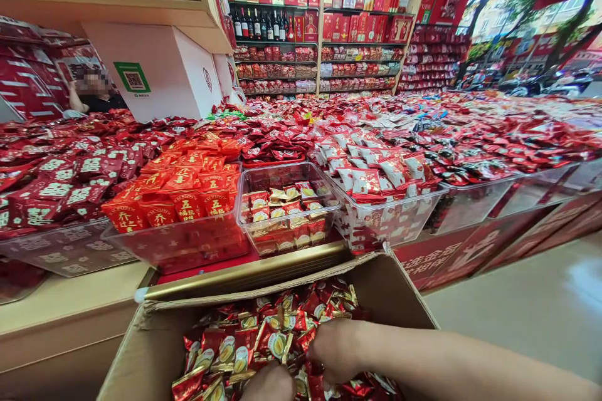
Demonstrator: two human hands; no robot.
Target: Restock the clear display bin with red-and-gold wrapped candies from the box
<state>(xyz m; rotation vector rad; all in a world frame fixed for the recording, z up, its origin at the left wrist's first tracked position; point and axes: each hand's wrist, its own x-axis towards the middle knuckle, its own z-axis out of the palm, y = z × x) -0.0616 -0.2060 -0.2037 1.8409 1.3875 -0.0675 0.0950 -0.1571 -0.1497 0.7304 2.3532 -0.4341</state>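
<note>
An open cardboard box full of small wrapped candies is close in front of me. The wrappers are red and gold with a yellow fruit picture. My right hand reaches in from the right and touches the candies, its fingers bent down and mostly hidden among them. My left hand is at the bottom edge, only partly in view, also against the candies. What either hand holds, if anything, is hidden. Just beyond the box stands a clear plastic bin, partly filled with similar red and gold candies.
Left of that bin, orange-red packets overfill another bin; white-and-red packets fill one to its right. Heaps of wrapped sweets stretch behind. A white stand with a code sign, tall shelves and a person are further back.
</note>
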